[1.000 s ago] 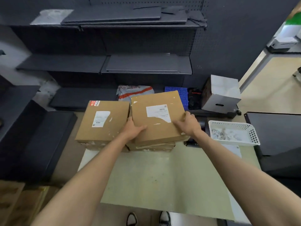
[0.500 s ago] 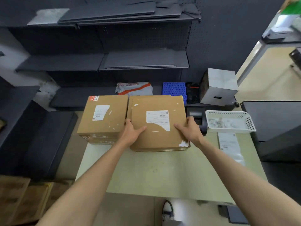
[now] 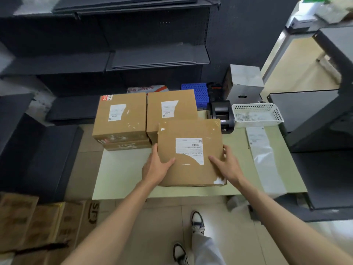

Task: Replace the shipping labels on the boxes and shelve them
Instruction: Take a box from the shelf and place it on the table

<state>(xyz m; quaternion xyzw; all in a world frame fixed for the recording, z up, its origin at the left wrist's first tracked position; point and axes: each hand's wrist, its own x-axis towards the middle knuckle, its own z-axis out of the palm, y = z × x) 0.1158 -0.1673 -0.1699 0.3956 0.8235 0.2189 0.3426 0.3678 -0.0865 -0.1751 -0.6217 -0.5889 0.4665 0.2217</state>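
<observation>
A pale green table point(image 3: 124, 175) stands on a tiled floor in front of dark pegboard shelving point(image 3: 152, 60) whose shelves are bare apart from loose dark panels. On the table's far right sit a black label printer point(image 3: 222, 115) and, just beside it, a white plastic mesh basket point(image 3: 257, 113); a strip of label backing paper point(image 3: 264, 157) lies along the right edge. Behind them are a blue crate point(image 3: 196, 92) and a grey box point(image 3: 243, 83).

The front cardboard box point(image 3: 191, 169) lies flat near the table's middle, its white shipping label point(image 3: 189, 149) partly torn, the print too small to read. The left hand point(image 3: 155, 168) grips its left edge, thumb on top; the right hand point(image 3: 228, 166) grips its right edge the same way. Behind it sit 2 stacks: a right rear box point(image 3: 172, 104) and a left rear box point(image 3: 120, 113) with a red corner sticker point(image 3: 106, 97), both labelled. Flattened cartons point(image 3: 38, 222) marked "SF" lie on the floor at left.
</observation>
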